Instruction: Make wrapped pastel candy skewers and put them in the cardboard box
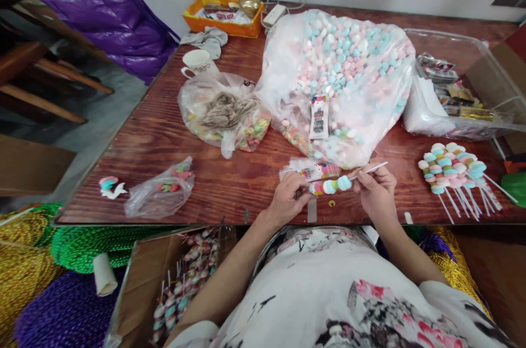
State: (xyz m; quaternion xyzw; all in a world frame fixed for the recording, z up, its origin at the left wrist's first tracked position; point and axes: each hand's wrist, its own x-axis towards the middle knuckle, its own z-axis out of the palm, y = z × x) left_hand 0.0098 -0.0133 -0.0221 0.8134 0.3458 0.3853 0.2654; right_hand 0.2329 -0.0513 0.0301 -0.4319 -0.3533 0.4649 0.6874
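Between my hands lies a marshmallow skewer (331, 186), held nearly level just above the table's front part. My right hand (376, 189) pinches its white stick, whose end pokes out past the fingers. At the candy end, my left hand (287, 199) is closed, its fingertips against the tip; whether a clear sleeve is also between them I cannot make out. Just beyond the left hand lie flat printed plastic sleeves (308, 169). Finished-looking marshmallow skewers (452, 168) are piled to the right, sticks towards me.
A large bag of pastel marshmallows (341, 57) fills the back middle, with a printed packet (319, 117) on it. Left of it are a bag of gummy candies (224, 112), a mug (199, 63) and an orange tray (224, 24). A clear bin (460, 85) stands right; a carton (143, 277) sits below.
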